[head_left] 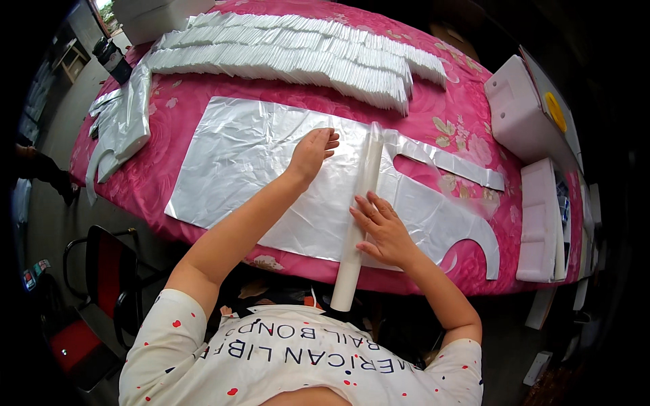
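A shiny white plastic sheet [271, 169] with strap-like cut-outs at its right end, shaped like a carrier bag or apron, lies flat on the table. Across it, running from far to near, rests a long white tube [350, 269] whose near end juts past the table edge. My right hand [386, 233] touches the tube's right side, fingers spread and not wrapped round it. Left of the tube's far part, my left hand [315, 154] is over the sheet, with slightly bent fingers and nothing visible in it. The sheet's lower strap [489, 250] curves at the right.
Long rows of folded white plastic pieces [291, 54] line the far side of the pink floral tablecloth [172, 145]. More plastic sheets [125, 132] hang at the left by a dark jar [112, 61]. White foam boxes [521, 108] stand right; a red-black chair [108, 271] stands left.
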`<control>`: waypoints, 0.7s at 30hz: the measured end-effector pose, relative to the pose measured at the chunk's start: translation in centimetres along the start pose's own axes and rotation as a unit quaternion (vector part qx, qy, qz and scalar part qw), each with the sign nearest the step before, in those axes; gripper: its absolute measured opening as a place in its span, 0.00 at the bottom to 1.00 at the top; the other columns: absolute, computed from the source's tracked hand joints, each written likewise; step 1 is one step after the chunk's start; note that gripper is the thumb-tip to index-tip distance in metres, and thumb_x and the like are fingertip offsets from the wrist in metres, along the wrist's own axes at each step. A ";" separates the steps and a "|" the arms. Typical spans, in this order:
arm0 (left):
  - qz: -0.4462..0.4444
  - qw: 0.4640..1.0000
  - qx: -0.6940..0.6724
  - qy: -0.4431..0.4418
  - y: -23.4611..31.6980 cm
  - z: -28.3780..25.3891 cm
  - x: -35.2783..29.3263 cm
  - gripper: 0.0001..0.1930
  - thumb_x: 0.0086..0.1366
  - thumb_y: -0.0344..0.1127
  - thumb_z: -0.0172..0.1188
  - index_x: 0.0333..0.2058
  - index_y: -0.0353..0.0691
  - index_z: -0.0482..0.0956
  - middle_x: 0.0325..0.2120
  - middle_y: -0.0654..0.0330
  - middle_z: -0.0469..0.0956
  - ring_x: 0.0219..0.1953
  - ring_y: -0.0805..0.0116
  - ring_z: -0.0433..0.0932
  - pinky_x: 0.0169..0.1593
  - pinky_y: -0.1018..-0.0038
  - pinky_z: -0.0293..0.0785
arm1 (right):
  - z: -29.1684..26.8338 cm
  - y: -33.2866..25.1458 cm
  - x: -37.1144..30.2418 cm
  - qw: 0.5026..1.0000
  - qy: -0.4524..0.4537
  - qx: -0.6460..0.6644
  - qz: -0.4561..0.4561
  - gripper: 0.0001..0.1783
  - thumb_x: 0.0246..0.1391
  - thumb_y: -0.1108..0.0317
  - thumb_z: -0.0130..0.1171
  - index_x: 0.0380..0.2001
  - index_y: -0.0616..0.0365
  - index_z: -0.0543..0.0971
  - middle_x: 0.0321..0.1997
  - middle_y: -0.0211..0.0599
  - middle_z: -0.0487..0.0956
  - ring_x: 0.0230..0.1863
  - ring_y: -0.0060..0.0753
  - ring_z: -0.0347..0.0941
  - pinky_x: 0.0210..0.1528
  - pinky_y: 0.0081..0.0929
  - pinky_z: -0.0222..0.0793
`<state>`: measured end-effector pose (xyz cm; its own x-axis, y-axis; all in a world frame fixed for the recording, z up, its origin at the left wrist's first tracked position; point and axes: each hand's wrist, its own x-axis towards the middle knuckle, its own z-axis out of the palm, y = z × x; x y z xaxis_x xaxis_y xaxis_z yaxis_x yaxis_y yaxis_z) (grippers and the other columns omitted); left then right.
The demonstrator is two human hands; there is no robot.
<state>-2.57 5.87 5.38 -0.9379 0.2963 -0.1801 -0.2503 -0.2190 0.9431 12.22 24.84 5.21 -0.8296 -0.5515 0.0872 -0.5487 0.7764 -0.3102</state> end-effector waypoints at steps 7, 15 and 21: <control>0.080 0.992 0.014 0.094 3.6 -14.5 -6.1 0.24 0.68 0.45 0.38 0.53 0.30 0.63 0.49 0.51 0.70 0.50 0.65 0.71 0.53 0.73 0.66 | 2.9 -12.2 12.9 0.935 -0.072 0.205 -0.279 0.34 0.57 0.42 0.41 0.55 0.59 0.66 0.62 0.46 0.62 0.67 0.47 0.48 0.65 0.42 0.45; 0.050 0.976 0.078 0.197 1.7 -26.2 -19.9 0.24 0.69 0.46 0.37 0.51 0.31 0.66 0.46 0.54 0.73 0.46 0.69 0.73 0.49 0.75 0.68 | 3.1 -8.1 16.5 0.976 0.061 0.145 -0.151 0.26 0.52 0.57 0.53 0.53 0.58 0.68 0.59 0.41 0.65 0.62 0.46 0.57 0.60 0.38 0.55; 0.106 0.965 0.158 0.178 1.4 -24.2 -22.9 0.19 0.69 0.40 0.41 0.50 0.32 0.67 0.46 0.56 0.73 0.46 0.68 0.72 0.49 0.75 0.67 | 6.6 -9.5 23.9 0.980 0.007 0.023 -0.198 0.29 0.56 0.50 0.46 0.58 0.53 0.65 0.64 0.36 0.60 0.67 0.43 0.48 0.66 0.42 0.41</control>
<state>12.77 -23.74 4.02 -0.9971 -0.0756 -0.0052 -0.0106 0.0712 0.9974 -1.72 2.25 3.98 -0.5535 -0.8025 0.2227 -0.8232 0.4866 -0.2924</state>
